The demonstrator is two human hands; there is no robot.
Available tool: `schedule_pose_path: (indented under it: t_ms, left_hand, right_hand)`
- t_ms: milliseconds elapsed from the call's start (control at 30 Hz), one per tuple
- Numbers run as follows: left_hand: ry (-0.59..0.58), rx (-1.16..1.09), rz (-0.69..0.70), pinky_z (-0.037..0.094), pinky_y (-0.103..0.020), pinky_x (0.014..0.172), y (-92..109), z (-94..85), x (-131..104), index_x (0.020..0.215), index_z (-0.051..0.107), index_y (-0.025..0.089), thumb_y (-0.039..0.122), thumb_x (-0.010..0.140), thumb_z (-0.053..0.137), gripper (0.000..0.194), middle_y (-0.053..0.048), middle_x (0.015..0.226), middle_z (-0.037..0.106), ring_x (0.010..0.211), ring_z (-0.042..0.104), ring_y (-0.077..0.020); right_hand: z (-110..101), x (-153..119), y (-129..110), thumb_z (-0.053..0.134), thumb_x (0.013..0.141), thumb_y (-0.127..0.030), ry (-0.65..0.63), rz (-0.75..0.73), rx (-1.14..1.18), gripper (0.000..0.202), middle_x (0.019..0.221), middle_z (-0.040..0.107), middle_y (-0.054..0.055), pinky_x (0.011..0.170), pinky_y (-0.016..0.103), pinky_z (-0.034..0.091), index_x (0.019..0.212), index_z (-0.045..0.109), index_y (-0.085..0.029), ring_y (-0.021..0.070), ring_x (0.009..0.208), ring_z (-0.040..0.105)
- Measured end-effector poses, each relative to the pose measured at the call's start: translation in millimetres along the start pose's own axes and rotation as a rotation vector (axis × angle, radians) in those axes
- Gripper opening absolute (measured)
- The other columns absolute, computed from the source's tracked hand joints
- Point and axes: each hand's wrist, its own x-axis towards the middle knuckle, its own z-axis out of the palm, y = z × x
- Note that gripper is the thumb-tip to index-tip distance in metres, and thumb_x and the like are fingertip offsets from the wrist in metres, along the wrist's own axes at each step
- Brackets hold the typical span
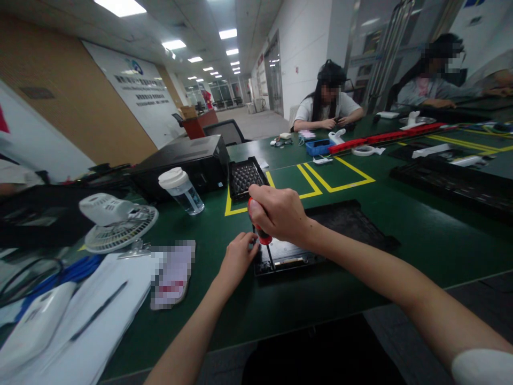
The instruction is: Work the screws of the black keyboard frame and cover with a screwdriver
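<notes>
My right hand [280,211] is wrapped round the red and black handle of a screwdriver [264,237]. Its shaft points down to the near left part of a black flat device [340,224] lying on the green table [224,321]. A metallic plate and a light strip show inside the device. At the device's left edge is my left hand [239,254], fingers bent against the rim beside the screwdriver; whether it pinches anything small is hidden. Behind my right hand lies a black tray with a grid of pockets [245,177].
Left of my hands are a lidded water cup [182,191], a white fan [120,222], a phone [173,275] and papers with a pen [100,310]. A black computer case [184,163] stands behind. Across the table, two people sit near a blue box [318,146].
</notes>
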Motion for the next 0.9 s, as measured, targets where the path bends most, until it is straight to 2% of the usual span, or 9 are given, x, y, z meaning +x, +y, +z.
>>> schedule_pose_path:
  t_ms: [100, 200, 333, 433, 567, 667, 733, 833, 900]
  left_hand:
    - [0.0, -0.002, 0.003, 0.047, -0.028, 0.072, -1, -0.2, 0, 0.094, 0.06, 0.017, 0.022, 0.083, 0.051, 0.015, -0.006, 0.091, 0.061, 0.074, 0.06, -0.016]
    - [-0.008, -0.001, -0.006, 0.046, -0.027, 0.071, 0, -0.5, 0, 0.095, 0.06, 0.017, 0.022, 0.083, 0.051, 0.016, -0.005, 0.089, 0.061, 0.073, 0.059, -0.0156]
    - [-0.017, -0.005, -0.02, 0.046, -0.027, 0.069, 1, -0.3, 0, 0.092, 0.061, 0.017, 0.022, 0.083, 0.051, 0.014, -0.005, 0.09, 0.061, 0.071, 0.059, -0.0148]
    - [-0.009, 0.001, -0.021, 0.046, -0.026, 0.067, 0, 0.6, 0, 0.089, 0.061, 0.018, 0.023, 0.083, 0.052, 0.013, -0.005, 0.088, 0.061, 0.069, 0.059, -0.0147]
    - [-0.001, 0.005, -0.006, 0.046, -0.026, 0.07, -1, 1.1, 0, 0.092, 0.061, 0.018, 0.023, 0.083, 0.052, 0.013, -0.004, 0.088, 0.061, 0.072, 0.06, -0.0153]
    - [0.005, 0.01, 0.009, 0.046, -0.027, 0.073, 0, 0.8, 0, 0.096, 0.061, 0.018, 0.023, 0.084, 0.051, 0.016, -0.005, 0.089, 0.061, 0.075, 0.06, -0.0161]
    - [0.007, 0.02, 0.019, 0.046, -0.028, 0.074, 0, 0.7, 0, 0.097, 0.061, 0.018, 0.022, 0.084, 0.051, 0.017, -0.005, 0.089, 0.06, 0.075, 0.06, -0.0165]
    - [0.011, 0.041, 0.02, 0.046, -0.028, 0.073, 0, 0.9, 0, 0.097, 0.062, 0.018, 0.023, 0.084, 0.051, 0.018, -0.004, 0.087, 0.06, 0.072, 0.059, -0.0162]
    - [0.01, 0.044, 0.015, 0.046, -0.027, 0.072, 0, 1.0, 0, 0.099, 0.062, 0.019, 0.022, 0.084, 0.052, 0.018, -0.004, 0.087, 0.06, 0.07, 0.059, -0.0152]
  right_hand:
    - [-2, 0, 5, 0.035, 0.087, -0.025, 0.014, -0.076, 0.287, 0.023, 0.062, 0.044, -0.002, 0.056, 0.023, 0.031, 0.07, 0.047, -0.016, 0.0087, 0.056, 0.039]
    - [-2, -1, 8, 0.044, 0.083, -0.027, 0.002, -0.044, 0.516, 0.018, 0.062, 0.048, -0.003, 0.057, 0.022, 0.035, 0.069, 0.046, -0.016, 0.0077, 0.056, 0.043]
    - [-3, -4, 10, 0.048, 0.08, -0.027, -0.13, 0.096, 0.844, 0.013, 0.074, 0.057, 0.001, 0.056, 0.02, 0.042, 0.075, 0.045, -0.015, 0.008, 0.061, 0.056]
    - [-3, -3, 13, 0.047, 0.08, -0.026, -0.214, 0.103, 0.982, 0.012, 0.079, 0.059, 0.003, 0.057, 0.02, 0.045, 0.077, 0.046, -0.015, 0.0096, 0.064, 0.062]
    - [1, 5, 19, 0.044, 0.082, -0.026, -0.252, 0.029, 1.016, 0.018, 0.087, 0.062, 0.006, 0.071, 0.027, 0.048, 0.084, 0.055, -0.012, 0.0142, 0.077, 0.064]
    - [7, 14, 23, 0.047, 0.081, -0.027, -0.379, 0.016, 1.275, 0.024, 0.097, 0.065, 0.01, 0.09, 0.035, 0.045, 0.091, 0.06, -0.01, 0.0176, 0.094, 0.062]
    - [11, 18, 26, 0.05, 0.079, -0.026, -0.505, 0.041, 1.508, 0.026, 0.102, 0.066, 0.012, 0.096, 0.039, 0.041, 0.095, 0.061, -0.01, 0.0198, 0.102, 0.061]
    - [19, 19, 30, 0.054, 0.075, -0.028, -0.599, 0.143, 1.756, 0.024, 0.105, 0.066, 0.012, 0.092, 0.043, 0.044, 0.094, 0.059, -0.013, 0.0224, 0.101, 0.062]
    - [24, 17, 33, 0.057, 0.075, -0.03, -0.601, 0.188, 1.815, 0.021, 0.103, 0.066, 0.01, 0.084, 0.042, 0.049, 0.09, 0.055, -0.016, 0.0204, 0.09, 0.066]
